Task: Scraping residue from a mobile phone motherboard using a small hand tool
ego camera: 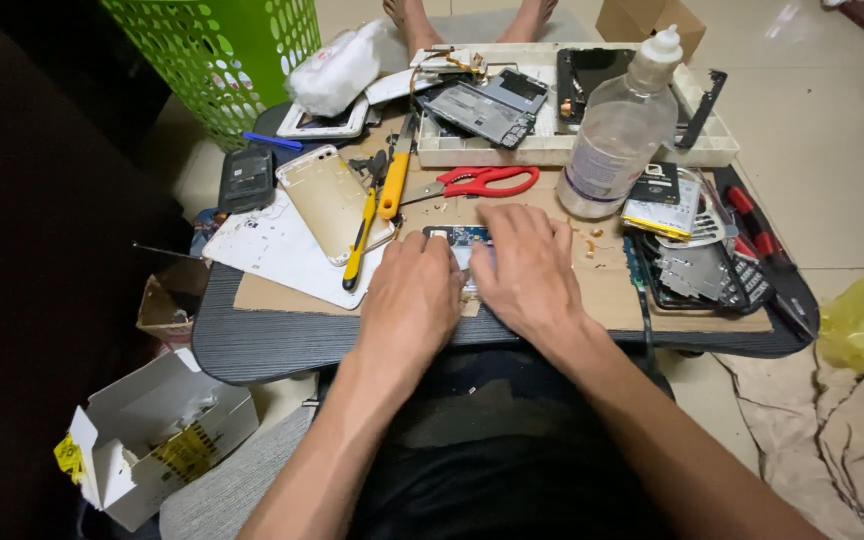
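The opened phone (457,240) lies under both hands, left hand (414,300) and right hand (527,270) pressing flat with fingers extended; steady, even pressure seems wise on its exposed blue circuit board.

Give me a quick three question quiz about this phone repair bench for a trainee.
1. True or false: both hands rest on the small blue circuit board.
2. What lies nearest the red scissors? A) yellow-handled knife B) green basket C) white box
3. Which hand lies closer to the clear plastic bottle?

Key: 1 true; 2 A; 3 the right hand; the left hand lies farther.
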